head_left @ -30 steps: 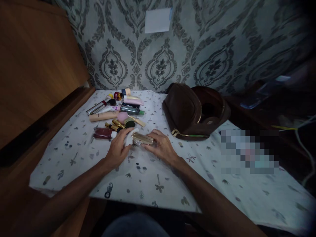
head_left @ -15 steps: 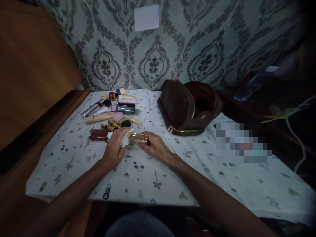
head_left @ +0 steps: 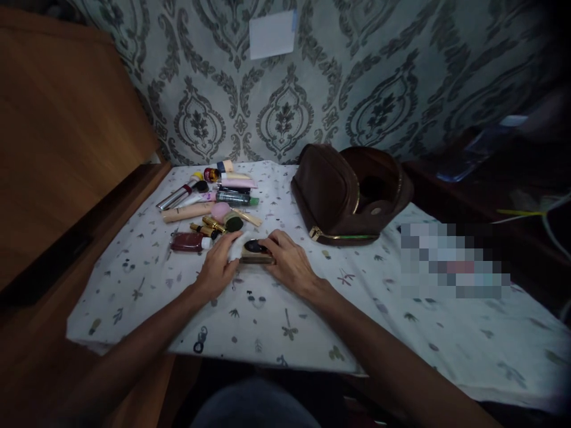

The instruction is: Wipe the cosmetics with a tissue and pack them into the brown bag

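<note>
Between my hands, just above the patterned cloth, is a flat gold-coloured case [head_left: 256, 258] with a dark oval on its upper face. My right hand [head_left: 291, 264] grips its right end, thumb and fingers closed round the edge. A crumpled white tissue [head_left: 237, 246] is in my left hand [head_left: 216, 267], whose fingers press it against the case's left end. Just beyond my left hand lie a dark red bottle [head_left: 190, 242] with a pale cap, two small gold-and-black tubes [head_left: 209, 226], a pink sponge [head_left: 220, 210] and a round dark-green-topped item [head_left: 234, 222].
More cosmetics, among them a beige tube [head_left: 187, 212] and a green-capped tube [head_left: 236, 198], lie at the back left. An unzipped brown bag [head_left: 330, 190] stands at the back right. A wooden cabinet [head_left: 66, 154] borders the left; a blurred-out item [head_left: 455, 261] lies right.
The case has been turned: its shiny long side faced me before, and now its upper face with the dark oval shows. The tissue stays at its left end. The whole view has shifted slightly.
</note>
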A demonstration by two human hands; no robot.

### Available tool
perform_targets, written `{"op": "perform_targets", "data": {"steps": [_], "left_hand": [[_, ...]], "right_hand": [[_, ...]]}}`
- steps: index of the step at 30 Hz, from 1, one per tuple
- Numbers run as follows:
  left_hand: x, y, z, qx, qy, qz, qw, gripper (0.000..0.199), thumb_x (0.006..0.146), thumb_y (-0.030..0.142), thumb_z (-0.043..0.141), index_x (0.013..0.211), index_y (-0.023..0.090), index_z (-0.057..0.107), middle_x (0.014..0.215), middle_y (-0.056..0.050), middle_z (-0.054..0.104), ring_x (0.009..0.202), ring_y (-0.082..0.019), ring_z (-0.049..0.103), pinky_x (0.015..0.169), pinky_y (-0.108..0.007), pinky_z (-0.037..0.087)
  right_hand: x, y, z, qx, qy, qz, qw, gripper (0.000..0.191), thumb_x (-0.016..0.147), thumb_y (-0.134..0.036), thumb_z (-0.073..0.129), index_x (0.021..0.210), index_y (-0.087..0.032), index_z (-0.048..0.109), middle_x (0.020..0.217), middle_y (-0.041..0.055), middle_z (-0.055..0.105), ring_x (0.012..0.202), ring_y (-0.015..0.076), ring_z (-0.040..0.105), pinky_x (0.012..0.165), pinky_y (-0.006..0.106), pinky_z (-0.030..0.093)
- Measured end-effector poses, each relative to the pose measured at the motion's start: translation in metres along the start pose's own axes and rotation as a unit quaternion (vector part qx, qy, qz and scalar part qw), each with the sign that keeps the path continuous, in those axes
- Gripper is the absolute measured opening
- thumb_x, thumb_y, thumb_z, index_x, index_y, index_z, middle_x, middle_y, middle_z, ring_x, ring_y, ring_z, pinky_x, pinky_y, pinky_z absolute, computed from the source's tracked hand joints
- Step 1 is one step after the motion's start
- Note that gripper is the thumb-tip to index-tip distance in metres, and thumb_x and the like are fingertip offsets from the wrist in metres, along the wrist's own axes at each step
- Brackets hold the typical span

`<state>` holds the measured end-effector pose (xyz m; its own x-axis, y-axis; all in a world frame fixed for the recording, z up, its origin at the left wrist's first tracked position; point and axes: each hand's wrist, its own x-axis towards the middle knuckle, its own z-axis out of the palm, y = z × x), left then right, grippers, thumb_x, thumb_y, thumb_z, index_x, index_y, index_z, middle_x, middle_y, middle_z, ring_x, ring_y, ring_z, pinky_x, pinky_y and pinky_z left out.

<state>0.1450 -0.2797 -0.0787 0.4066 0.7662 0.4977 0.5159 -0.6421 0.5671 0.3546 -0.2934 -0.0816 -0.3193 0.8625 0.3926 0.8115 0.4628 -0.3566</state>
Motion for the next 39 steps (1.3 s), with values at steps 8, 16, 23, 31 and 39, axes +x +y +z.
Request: {"op": "perform_targets", "data": {"steps": [8, 16, 23, 31, 39], "left_hand": [[0.000, -0.016, 0.004, -0.015, -0.019, -0.032, 0.999, 0.048, 0.086, 0.014, 0.043, 0.134, 0.013, 0.048, 0.130, -0.014, 0.059, 0.123, -0.025, 0.054, 0.107, -0.043, 0.042], [-0.001, -0.012, -0.003, 0.033, -0.149, -0.041, 0.987, 0.084, 0.089, 0.051, 0.056, 0.154, 0.012, 0.019, 0.147, -0.021, 0.039, 0.135, -0.035, 0.037, 0.111, -0.053, 0.033], [0.002, -0.009, -0.011, 0.122, -0.176, -0.006, 0.977, 0.047, 0.091, 0.045, 0.056, 0.126, 0.014, 0.054, 0.120, -0.014, 0.051, 0.112, -0.031, 0.047, 0.099, -0.049, 0.044], [-0.002, -0.014, -0.002, 0.220, -0.116, 0.011, 0.969, 0.022, 0.093, 0.035, 0.056, 0.093, 0.015, 0.062, 0.097, -0.010, 0.058, 0.096, -0.028, 0.055, 0.082, -0.041, 0.051], [0.000, -0.004, -0.004, 0.229, -0.123, -0.005, 0.966, 0.039, 0.098, 0.048, 0.045, 0.095, 0.013, 0.062, 0.095, -0.010, 0.057, 0.094, -0.025, 0.059, 0.084, -0.039, 0.052]], "right_hand": [[0.002, 0.004, -0.008, 0.086, -0.090, -0.005, 0.992, 0.059, 0.075, -0.046, 0.077, 0.127, -0.026, 0.059, 0.125, 0.0086, 0.053, 0.102, 0.0228, 0.060, 0.079, 0.032, 0.050], [0.004, 0.003, -0.003, 0.090, -0.103, 0.029, 0.990, 0.072, 0.075, -0.039, 0.076, 0.138, -0.016, 0.049, 0.120, 0.0123, 0.060, 0.107, 0.0275, 0.060, 0.093, 0.040, 0.048], [0.004, 0.003, 0.001, 0.073, -0.082, 0.075, 0.991, 0.081, 0.074, -0.046, 0.074, 0.143, -0.020, 0.042, 0.116, 0.0107, 0.058, 0.109, 0.0295, 0.058, 0.092, 0.043, 0.049], [0.001, -0.001, 0.001, -0.013, -0.071, 0.125, 0.990, 0.069, 0.075, -0.050, 0.072, 0.135, -0.022, 0.053, 0.108, 0.0089, 0.055, 0.095, 0.0277, 0.062, 0.086, 0.040, 0.050], [-0.003, -0.005, -0.007, 0.001, -0.085, 0.128, 0.988, 0.080, 0.068, -0.056, 0.077, 0.135, -0.021, 0.052, 0.110, 0.0107, 0.057, 0.103, 0.0310, 0.059, 0.089, 0.043, 0.049]]}}
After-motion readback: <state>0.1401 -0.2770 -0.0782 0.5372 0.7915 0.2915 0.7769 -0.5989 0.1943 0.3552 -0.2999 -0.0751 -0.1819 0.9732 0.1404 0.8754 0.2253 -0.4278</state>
